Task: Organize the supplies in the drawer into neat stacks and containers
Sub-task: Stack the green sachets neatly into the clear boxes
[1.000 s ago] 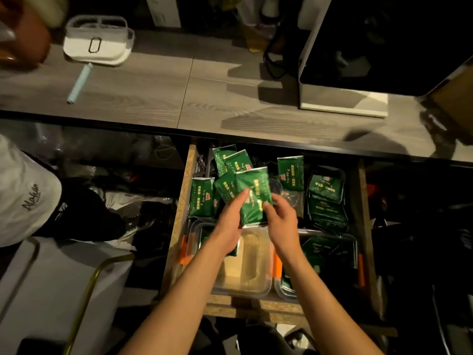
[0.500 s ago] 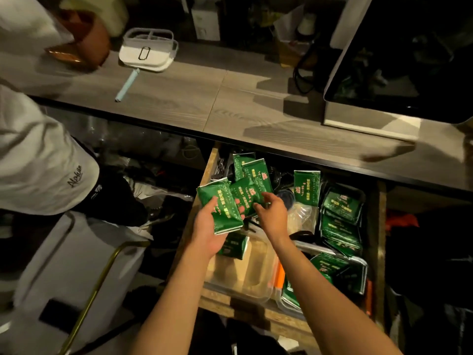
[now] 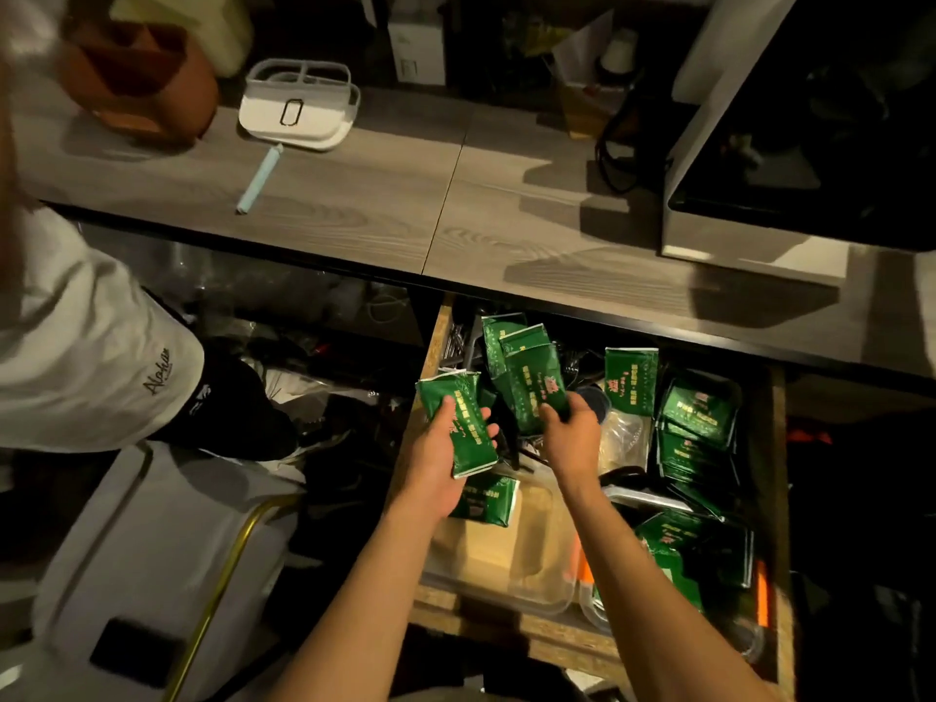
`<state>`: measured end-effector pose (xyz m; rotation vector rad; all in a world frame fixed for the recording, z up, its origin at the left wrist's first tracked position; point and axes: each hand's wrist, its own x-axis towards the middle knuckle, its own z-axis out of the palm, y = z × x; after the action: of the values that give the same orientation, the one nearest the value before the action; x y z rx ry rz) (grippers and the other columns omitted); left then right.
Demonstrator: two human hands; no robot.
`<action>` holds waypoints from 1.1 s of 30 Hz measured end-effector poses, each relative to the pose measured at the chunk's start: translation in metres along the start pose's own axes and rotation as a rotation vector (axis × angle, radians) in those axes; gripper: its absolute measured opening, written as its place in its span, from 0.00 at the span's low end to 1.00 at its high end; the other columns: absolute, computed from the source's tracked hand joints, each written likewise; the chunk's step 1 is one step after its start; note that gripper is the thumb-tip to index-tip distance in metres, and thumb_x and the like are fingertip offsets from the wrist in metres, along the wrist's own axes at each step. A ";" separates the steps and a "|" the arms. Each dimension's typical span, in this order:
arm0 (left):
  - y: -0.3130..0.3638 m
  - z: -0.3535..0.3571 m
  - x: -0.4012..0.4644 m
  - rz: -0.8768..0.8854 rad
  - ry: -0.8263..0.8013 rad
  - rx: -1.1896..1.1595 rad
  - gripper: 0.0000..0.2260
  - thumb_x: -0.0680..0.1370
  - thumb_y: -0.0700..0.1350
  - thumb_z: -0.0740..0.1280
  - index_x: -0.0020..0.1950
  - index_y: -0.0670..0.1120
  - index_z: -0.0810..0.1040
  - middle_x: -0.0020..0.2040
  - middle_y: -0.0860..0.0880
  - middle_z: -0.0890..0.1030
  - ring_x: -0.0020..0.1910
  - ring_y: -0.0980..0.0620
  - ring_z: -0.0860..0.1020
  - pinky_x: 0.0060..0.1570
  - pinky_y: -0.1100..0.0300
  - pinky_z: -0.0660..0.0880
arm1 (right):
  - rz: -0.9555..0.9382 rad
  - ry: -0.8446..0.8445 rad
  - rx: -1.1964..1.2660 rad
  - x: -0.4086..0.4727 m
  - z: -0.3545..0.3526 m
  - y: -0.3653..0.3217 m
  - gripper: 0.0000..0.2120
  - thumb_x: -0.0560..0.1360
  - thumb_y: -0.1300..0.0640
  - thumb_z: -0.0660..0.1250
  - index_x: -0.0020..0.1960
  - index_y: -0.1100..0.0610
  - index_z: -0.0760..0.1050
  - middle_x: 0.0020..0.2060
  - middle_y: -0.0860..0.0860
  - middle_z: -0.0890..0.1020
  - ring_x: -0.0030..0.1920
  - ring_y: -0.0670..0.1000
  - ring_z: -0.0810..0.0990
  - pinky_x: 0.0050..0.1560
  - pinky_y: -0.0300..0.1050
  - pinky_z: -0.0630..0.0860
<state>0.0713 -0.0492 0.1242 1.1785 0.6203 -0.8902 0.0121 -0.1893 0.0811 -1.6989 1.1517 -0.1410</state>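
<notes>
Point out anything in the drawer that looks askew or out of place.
The green packets at the back of the drawer lean at mixed angles, unstacked. One packet lies tilted in the clear container. The left hand holds a packet; the right hand grips the leaning ones.

Green packets (image 3: 527, 382) strewn in open drawer (image 3: 770, 448) (one lifted), clear containers (image 3: 537, 564)

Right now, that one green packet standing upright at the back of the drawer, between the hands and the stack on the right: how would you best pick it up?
I would pinch the upright green packet at its top edge, coming straight down from above. It stands on end, so the sealed top is the freest part; its lower half sits behind a clear bag. The right hand is nearest, though its fingers already grip another packet.
</notes>
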 end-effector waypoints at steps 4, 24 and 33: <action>0.006 0.009 -0.006 -0.001 0.021 0.118 0.20 0.78 0.62 0.68 0.59 0.48 0.79 0.57 0.43 0.84 0.55 0.43 0.82 0.59 0.44 0.78 | 0.113 0.019 0.571 -0.040 -0.025 -0.022 0.19 0.80 0.63 0.63 0.69 0.51 0.69 0.60 0.51 0.77 0.61 0.55 0.77 0.64 0.54 0.75; -0.020 -0.015 0.024 -0.176 0.032 0.145 0.38 0.63 0.65 0.78 0.67 0.48 0.75 0.65 0.41 0.79 0.60 0.37 0.80 0.55 0.39 0.79 | 0.023 -0.058 0.129 -0.043 -0.002 -0.007 0.24 0.79 0.60 0.65 0.74 0.57 0.66 0.63 0.55 0.76 0.55 0.49 0.78 0.54 0.40 0.78; -0.004 -0.032 0.033 -0.184 0.061 0.159 0.30 0.72 0.61 0.73 0.70 0.49 0.72 0.71 0.45 0.72 0.67 0.39 0.73 0.63 0.39 0.74 | -0.036 -0.091 -0.539 0.020 0.012 0.020 0.36 0.74 0.53 0.73 0.76 0.60 0.62 0.66 0.62 0.72 0.67 0.62 0.70 0.69 0.55 0.67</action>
<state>0.0864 -0.0277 0.0868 1.3100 0.7271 -1.0780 0.0172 -0.1965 0.0515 -2.1703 1.1551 0.2453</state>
